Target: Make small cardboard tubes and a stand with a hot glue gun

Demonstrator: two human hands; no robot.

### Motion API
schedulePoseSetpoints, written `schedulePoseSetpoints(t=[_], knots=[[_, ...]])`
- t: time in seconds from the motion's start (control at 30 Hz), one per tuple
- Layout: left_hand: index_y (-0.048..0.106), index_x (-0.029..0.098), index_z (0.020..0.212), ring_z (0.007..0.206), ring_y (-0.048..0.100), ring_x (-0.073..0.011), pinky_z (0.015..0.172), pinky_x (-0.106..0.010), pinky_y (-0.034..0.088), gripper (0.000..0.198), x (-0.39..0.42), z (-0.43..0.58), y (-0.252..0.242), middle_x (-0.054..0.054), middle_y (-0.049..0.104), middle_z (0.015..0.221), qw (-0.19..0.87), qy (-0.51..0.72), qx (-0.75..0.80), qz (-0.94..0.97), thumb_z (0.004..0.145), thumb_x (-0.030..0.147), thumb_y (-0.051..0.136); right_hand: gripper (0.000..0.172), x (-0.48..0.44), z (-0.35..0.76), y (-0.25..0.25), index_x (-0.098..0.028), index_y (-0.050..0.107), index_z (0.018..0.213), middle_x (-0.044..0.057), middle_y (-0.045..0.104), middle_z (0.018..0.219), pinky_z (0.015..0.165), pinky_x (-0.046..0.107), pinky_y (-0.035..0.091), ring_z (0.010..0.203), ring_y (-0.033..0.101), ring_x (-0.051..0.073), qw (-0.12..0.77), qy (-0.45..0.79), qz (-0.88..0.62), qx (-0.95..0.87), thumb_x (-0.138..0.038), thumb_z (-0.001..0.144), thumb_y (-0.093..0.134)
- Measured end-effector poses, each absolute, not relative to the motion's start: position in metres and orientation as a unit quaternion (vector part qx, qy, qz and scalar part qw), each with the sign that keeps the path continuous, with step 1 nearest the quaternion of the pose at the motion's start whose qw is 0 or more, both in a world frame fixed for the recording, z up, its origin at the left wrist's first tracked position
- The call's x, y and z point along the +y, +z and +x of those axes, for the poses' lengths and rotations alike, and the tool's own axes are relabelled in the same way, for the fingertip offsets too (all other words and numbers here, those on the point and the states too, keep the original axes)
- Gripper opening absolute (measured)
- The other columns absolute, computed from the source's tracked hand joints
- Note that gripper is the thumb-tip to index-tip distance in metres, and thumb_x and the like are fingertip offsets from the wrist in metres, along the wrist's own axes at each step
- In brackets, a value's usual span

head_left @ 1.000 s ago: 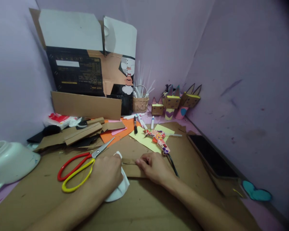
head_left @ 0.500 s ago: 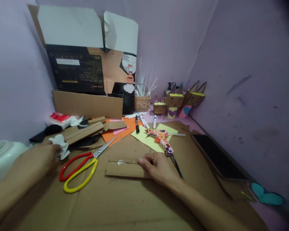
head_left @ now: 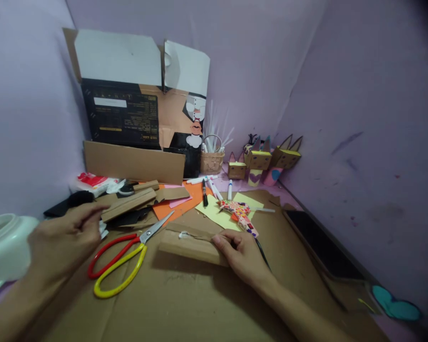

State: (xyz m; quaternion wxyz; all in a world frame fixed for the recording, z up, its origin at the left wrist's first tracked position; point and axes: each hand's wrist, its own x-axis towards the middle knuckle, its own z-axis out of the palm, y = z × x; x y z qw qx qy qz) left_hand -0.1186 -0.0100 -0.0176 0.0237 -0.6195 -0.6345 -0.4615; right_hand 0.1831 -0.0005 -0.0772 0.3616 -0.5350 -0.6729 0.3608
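My right hand (head_left: 238,249) pinches the right end of a folded cardboard strip (head_left: 192,248), thumb on top. The strip is tilted slightly off the cardboard-covered table, and a white smear marks its slit upper face. On the left, my left hand (head_left: 71,232) hovers with its index finger stretched out and nothing visible in its fingers. Just behind it lies a crumpled white tissue (head_left: 103,230), partly hidden by the hand. Scissors (head_left: 148,235) with one red and one yellow handle lie open between the hands.
A floral glue gun (head_left: 238,213) rests on yellow paper beyond my right hand. Cardboard offcuts (head_left: 130,204) pile up at the left, near a white pot (head_left: 10,247). A dark tablet-like slab (head_left: 323,242) lies right. Markers, a straw basket (head_left: 213,161) and cardboard animal figures stand behind.
My right hand has raised and tilted the cardboard strip. My left hand has come away from the tissue, its index finger now extended. The camera view has tipped slightly upward.
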Motion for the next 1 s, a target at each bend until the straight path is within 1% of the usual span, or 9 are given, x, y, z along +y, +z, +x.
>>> schedulePoseSetpoints(t=[0.03,0.07,0.13,0.2,0.5,0.73,0.8,0.87,1.0], knots=[[0.066,0.026,0.089,0.065,0.059,-0.0185,0.053,-0.026,0.038,0.021,-0.009,-0.104,-0.015,0.007,0.064,0.062,0.083,-0.448,-0.629,-0.630,0.073,0.020,0.054,0.033,0.000,0.184,-0.077,-0.015,0.057,0.061,-0.002,0.043,0.055,0.050,0.022,0.029,0.054,0.039,0.012,0.365,0.349,-0.540,-0.673,-0.041,0.080,0.046],[0.067,0.024,0.086,0.070,0.060,-0.0193,0.061,-0.027,0.042,0.017,-0.008,-0.089,-0.014,0.004,0.068,0.072,0.091,-0.444,-0.597,-0.662,0.074,0.023,0.056,0.034,0.000,0.184,-0.077,-0.015,0.057,0.061,-0.002,0.043,0.055,0.050,0.022,0.028,0.054,0.039,0.012,0.368,0.336,-0.547,-0.673,-0.041,0.080,0.046],[0.067,0.021,0.081,0.073,0.060,-0.0181,0.068,-0.028,0.044,0.012,-0.003,-0.061,-0.019,-0.001,0.068,0.079,0.045,-0.426,-0.515,-0.742,0.076,0.021,0.056,0.036,0.001,0.185,-0.077,-0.015,0.055,0.058,-0.003,0.040,0.053,0.048,0.022,0.027,0.053,0.037,0.011,0.372,0.311,-0.558,-0.674,-0.042,0.080,0.046],[0.066,0.019,0.085,0.077,0.059,-0.0172,0.068,-0.027,0.045,0.016,0.001,-0.038,-0.029,-0.004,0.066,0.082,0.002,-0.400,-0.442,-0.803,0.079,0.016,0.052,0.038,0.000,0.185,-0.077,-0.015,0.053,0.055,-0.003,0.039,0.052,0.048,0.022,0.026,0.052,0.037,0.011,0.377,0.296,-0.565,-0.672,-0.043,0.080,0.046],[0.062,0.014,0.078,0.073,0.052,-0.0173,0.065,-0.029,0.042,0.017,0.003,-0.023,-0.066,-0.007,0.060,0.077,0.019,-0.380,-0.422,-0.823,0.083,0.010,0.046,0.039,-0.008,0.180,-0.075,-0.015,0.061,0.060,-0.001,0.047,0.052,0.048,0.022,0.029,0.051,0.042,0.011,0.372,0.278,-0.562,-0.684,-0.043,0.082,0.045],[0.054,0.015,0.071,0.069,0.045,-0.0231,0.062,-0.037,0.035,0.019,0.004,-0.018,-0.055,-0.009,0.054,0.073,0.157,-0.185,-0.455,-0.856,0.075,0.004,0.039,0.038,-0.011,0.179,-0.074,-0.014,0.058,0.059,-0.002,0.044,0.053,0.048,0.021,0.027,0.051,0.040,0.010,0.381,0.285,-0.531,-0.701,-0.040,0.084,0.043],[0.051,0.016,0.070,0.069,0.045,-0.0230,0.062,-0.036,0.034,0.019,0.005,-0.018,-0.054,-0.008,0.053,0.072,0.135,-0.174,-0.465,-0.857,0.073,0.004,0.037,0.039,-0.011,0.180,-0.075,-0.014,0.057,0.060,-0.003,0.042,0.052,0.047,0.021,0.026,0.051,0.039,0.010,0.372,0.285,-0.531,-0.706,-0.041,0.084,0.043],[0.047,0.017,0.069,0.067,0.044,-0.0216,0.061,-0.035,0.033,0.017,0.006,-0.018,-0.053,-0.006,0.051,0.070,0.072,-0.198,-0.479,-0.852,0.074,0.005,0.035,0.039,-0.010,0.181,-0.076,-0.014,0.057,0.059,-0.003,0.041,0.052,0.047,0.021,0.026,0.051,0.039,0.010,0.362,0.285,-0.529,-0.713,-0.041,0.084,0.043],[0.040,0.019,0.068,0.064,0.044,-0.0181,0.059,-0.030,0.033,0.021,0.001,-0.026,-0.043,-0.002,0.048,0.068,-0.108,-0.278,-0.532,-0.793,0.086,0.024,0.030,0.039,-0.008,0.182,-0.075,-0.014,0.056,0.058,-0.003,0.042,0.053,0.048,0.021,0.027,0.052,0.039,0.010,0.353,0.297,-0.526,-0.715,-0.041,0.083,0.043]])
